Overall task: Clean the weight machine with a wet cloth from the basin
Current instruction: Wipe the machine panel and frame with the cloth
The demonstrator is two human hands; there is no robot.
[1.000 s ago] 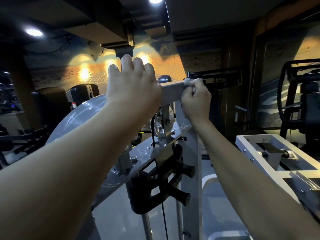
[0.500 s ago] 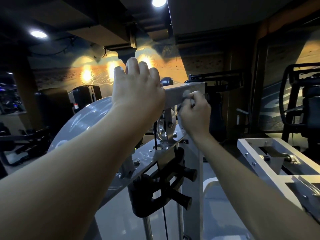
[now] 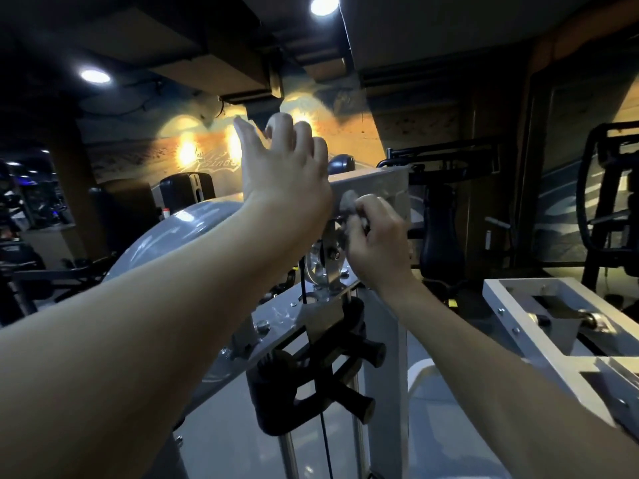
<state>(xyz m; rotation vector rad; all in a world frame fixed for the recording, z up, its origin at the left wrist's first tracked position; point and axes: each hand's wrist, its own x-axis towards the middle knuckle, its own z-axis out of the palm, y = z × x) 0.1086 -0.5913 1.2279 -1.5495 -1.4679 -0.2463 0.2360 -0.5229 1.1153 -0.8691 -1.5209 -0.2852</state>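
Note:
The grey weight machine (image 3: 380, 340) stands in front of me, with a metal top bar (image 3: 377, 188), a pulley wheel (image 3: 316, 267) below it and black handles lower down. My right hand (image 3: 375, 247) grips a small grey cloth (image 3: 347, 202) and presses it against the front face of the top bar, just above the pulley. My left hand (image 3: 283, 164) is raised at the bar's left end, fingers loosely spread and lifted off it. The basin is out of view.
A white metal frame (image 3: 553, 326) of another machine stands at the right. A curved grey shroud (image 3: 179, 229) lies to the left. Dark gym machines (image 3: 608, 202) line the back right and far left.
My right hand has slid the cloth leftward and down, from the bar's right end to its front face near the pulley. My left hand has lifted off the bar and opened.

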